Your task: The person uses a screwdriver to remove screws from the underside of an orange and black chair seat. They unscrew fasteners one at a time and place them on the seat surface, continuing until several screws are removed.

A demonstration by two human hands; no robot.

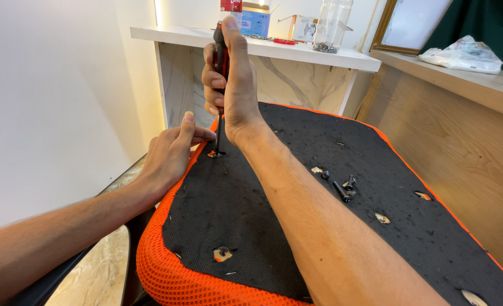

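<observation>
Head view: right hand clamped around upright red-black screwdriver, tip in screw hole at edge of orange chair seat. Left hand beside it, fingers touching seat near tip.

Beyond my fingers stood a white marble-patterned shelf, lit by a light strip in the corner. Left of them ran a plain white wall; to the right, a wooden counter and a gold-framed panel.
</observation>
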